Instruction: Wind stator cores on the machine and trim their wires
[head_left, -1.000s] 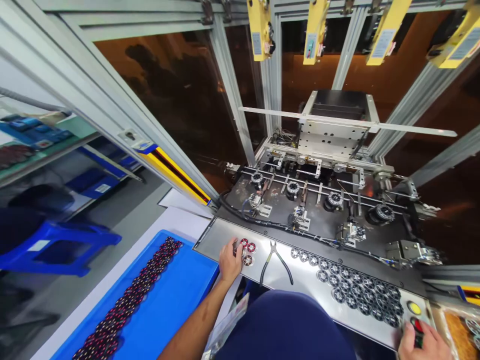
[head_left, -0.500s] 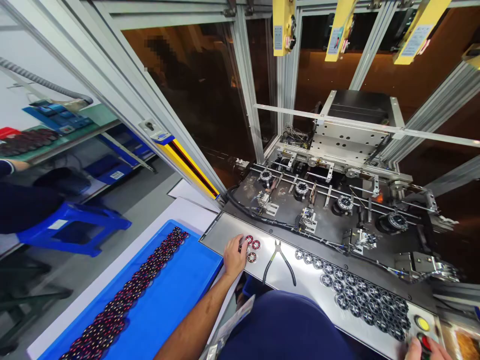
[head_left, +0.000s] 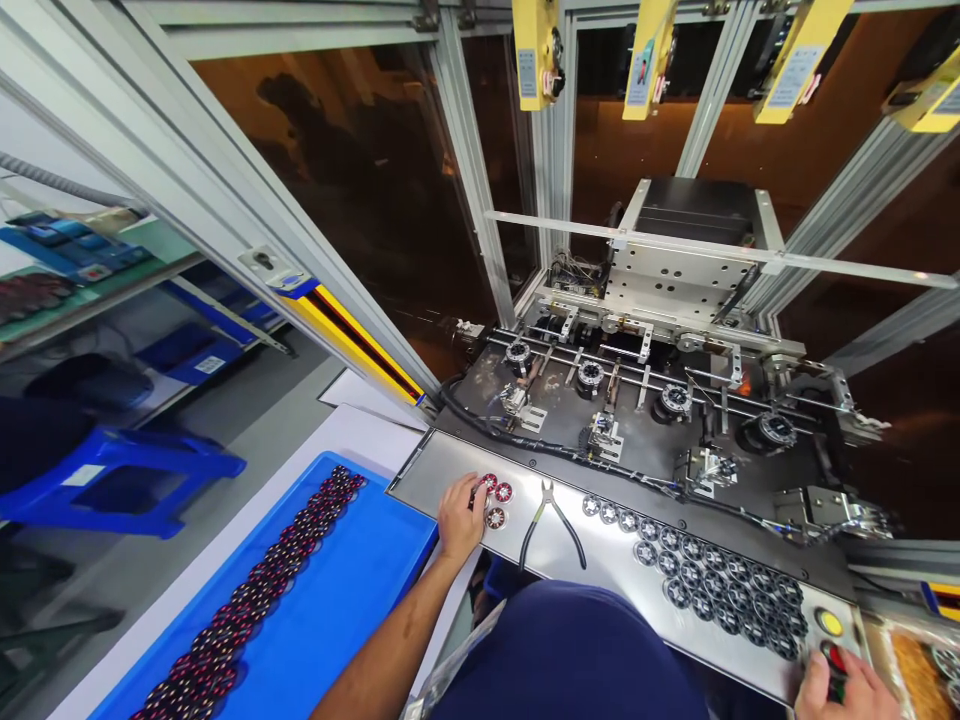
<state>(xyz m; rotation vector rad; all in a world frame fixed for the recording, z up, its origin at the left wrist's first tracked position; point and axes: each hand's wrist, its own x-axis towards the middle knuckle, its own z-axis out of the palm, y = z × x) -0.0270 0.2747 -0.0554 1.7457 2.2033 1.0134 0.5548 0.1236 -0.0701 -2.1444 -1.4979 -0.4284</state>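
My left hand (head_left: 459,522) rests on the left part of the metal ledge, its fingers curled around a small round part (head_left: 473,494), mostly hidden and dark at the edge. Right beside the fingertips lie three round red-and-black wound parts (head_left: 503,492). Green-and-black handled cutting pliers (head_left: 550,520) lie with handles spread to the right of these. At the lower right corner, my right hand (head_left: 851,690) has its thumb and fingers closed about a red push button (head_left: 832,655); a bit of green shows below the red.
Several grey spoked round parts (head_left: 712,580) lie in rows on the ledge (head_left: 427,475). A yellow button (head_left: 829,621) sits near its right end. Behind stands a machine bed (head_left: 559,425) with fixtures. A blue tray (head_left: 330,590) at left holds rows of red-and-black parts; a blue stool (head_left: 142,460) stands beyond.
The view has swung slightly right, so the scene sits further left. Both hands keep nearly the same places on the ledge and at the button.
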